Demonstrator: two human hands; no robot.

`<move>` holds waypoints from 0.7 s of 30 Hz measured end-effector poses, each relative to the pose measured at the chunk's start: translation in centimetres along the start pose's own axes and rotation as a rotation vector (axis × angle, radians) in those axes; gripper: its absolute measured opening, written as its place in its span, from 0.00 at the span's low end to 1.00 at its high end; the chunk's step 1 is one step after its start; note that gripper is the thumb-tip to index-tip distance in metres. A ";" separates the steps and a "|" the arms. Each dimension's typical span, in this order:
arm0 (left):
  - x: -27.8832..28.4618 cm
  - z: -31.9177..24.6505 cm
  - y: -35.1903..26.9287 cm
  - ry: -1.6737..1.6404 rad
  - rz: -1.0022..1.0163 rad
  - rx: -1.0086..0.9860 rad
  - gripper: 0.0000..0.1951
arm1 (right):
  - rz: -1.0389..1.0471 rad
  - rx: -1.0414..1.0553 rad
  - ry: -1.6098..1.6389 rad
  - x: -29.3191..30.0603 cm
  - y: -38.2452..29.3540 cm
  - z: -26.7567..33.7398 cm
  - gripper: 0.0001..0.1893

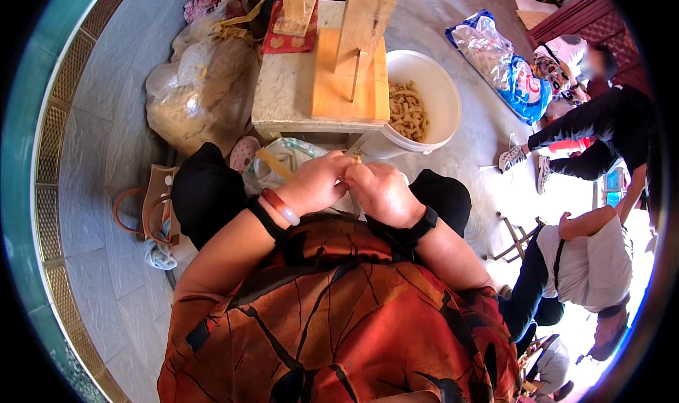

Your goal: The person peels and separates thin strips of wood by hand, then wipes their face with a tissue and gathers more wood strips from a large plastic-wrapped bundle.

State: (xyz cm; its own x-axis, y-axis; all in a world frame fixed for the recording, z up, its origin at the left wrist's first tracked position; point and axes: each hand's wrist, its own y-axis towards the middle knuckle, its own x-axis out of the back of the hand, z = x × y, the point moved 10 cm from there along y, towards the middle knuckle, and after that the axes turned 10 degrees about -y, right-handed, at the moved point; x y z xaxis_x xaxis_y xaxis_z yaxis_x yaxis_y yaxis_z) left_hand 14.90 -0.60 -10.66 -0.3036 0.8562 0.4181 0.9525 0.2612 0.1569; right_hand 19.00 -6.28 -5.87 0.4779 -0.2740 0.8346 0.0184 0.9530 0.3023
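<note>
My left hand (318,176) and my right hand (382,193) meet over my lap, fingers pinched together. A small yellowish piece (357,157) shows at their fingertips; the fingers hide most of it. Beside my left hand, a flat yellow strip (273,163) slants across a whitish plastic bag (260,177). Just beyond my hands is a low table (281,98). On it sits a wooden board (326,98) with an upright wooden block (363,24) and a thin stick (356,79) leaning against the block.
A white bucket (445,103) with many tan twisted pieces (407,111) stands right of the table. Left are filled clear plastic bags (196,101), a pink clog (245,152) and a handbag (156,196). Another wooden stand (294,10) rests at the far side. Several people are at right.
</note>
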 end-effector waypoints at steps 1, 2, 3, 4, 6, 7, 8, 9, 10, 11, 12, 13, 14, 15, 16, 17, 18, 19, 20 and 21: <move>0.0 0.1 -0.3 0.033 -0.001 -0.013 0.12 | 0.016 0.069 -0.044 -0.2 -0.1 0.6 0.06; -1.2 1.3 -0.3 -0.069 0.133 0.083 0.11 | -0.013 0.084 -0.017 0.1 -0.2 0.6 0.07; -2.3 2.3 -0.4 -0.173 0.267 0.181 0.11 | -0.037 0.060 0.011 0.3 -0.3 0.4 0.07; -3.4 3.1 -0.8 -0.277 0.401 0.278 0.10 | -0.062 0.035 0.038 0.5 -0.4 0.2 0.08; -3.8 4.0 -1.4 -0.736 0.435 0.518 0.13 | -0.126 -0.025 0.069 1.4 -0.5 -0.5 0.03; -4.3 4.0 -1.8 -0.966 0.446 0.634 0.14 | -0.139 -0.215 0.317 1.0 -0.9 -2.6 0.03; -3.6 3.2 -1.0 -1.005 0.378 0.507 0.14 | -0.151 -0.404 0.566 -0.2 -1.7 -4.6 0.03; -3.3 2.1 -0.5 -1.043 0.312 0.380 0.14 | -0.160 -0.596 0.815 -1.9 -2.9 -6.3 0.03; -2.7 1.0 0.0 -1.078 0.244 0.253 0.14 | -0.081 -0.733 1.037 -3.6 -3.7 -7.8 0.04; -1.5 0.2 0.4 -0.759 0.150 0.105 0.14 | -0.056 -0.755 1.231 -4.5 -3.7 -8.2 0.02; 0.0 -2.0 0.8 -0.437 0.058 -0.039 0.14 | -0.009 -0.800 1.294 -5.4 -4.0 -8.4 0.02; 1.0 -3.9 0.9 -0.114 -0.033 -0.180 0.14 | 0.040 -0.845 1.356 -6.1 -4.3 -8.3 0.02; 0.7 -5.2 0.5 0.073 -0.048 -0.330 0.16 | 0.053 -0.848 1.362 -6.1 -4.3 -8.3 0.02; 0.8 -5.1 0.4 0.100 -0.056 -0.324 0.15 | 0.069 -0.851 1.371 -6.1 -4.4 -8.3 0.03; 0.9 -5.0 0.4 0.126 -0.064 -0.319 0.14 | 0.084 -0.854 1.379 -6.0 -4.3 -8.0 0.04; 1.1 -4.9 0.3 0.152 -0.070 -0.314 0.14 | 0.047 -0.762 1.275 -5.0 -3.5 -7.6 0.06; 1.7 -4.5 0.6 0.166 -0.096 -0.228 0.13 | 0.008 -0.676 1.171 -3.9 -2.7 -6.5 0.08; 2.1 -3.0 0.6 0.101 -0.125 -0.182 0.13 | -0.022 -0.589 1.066 -2.7 -1.9 -5.3 0.11; 1.9 -1.3 0.5 0.001 -0.159 -0.113 0.12 | 0.073 -0.546 0.598 -1.6 -1.7 -4.5 0.18; 2.1 0.0 0.6 -0.095 -0.196 -0.049 0.11 | -0.077 -0.362 0.211 0.3 -0.8 -3.2 0.19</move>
State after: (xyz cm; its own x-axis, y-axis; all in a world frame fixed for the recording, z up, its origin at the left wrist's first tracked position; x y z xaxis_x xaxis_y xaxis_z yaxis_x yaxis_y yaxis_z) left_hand 14.84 1.31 -9.69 -0.4765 0.8302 0.2892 0.8726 0.4064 0.2709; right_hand 21.92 -6.68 -7.28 0.6318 -0.3492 0.6921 0.3502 0.9251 0.1470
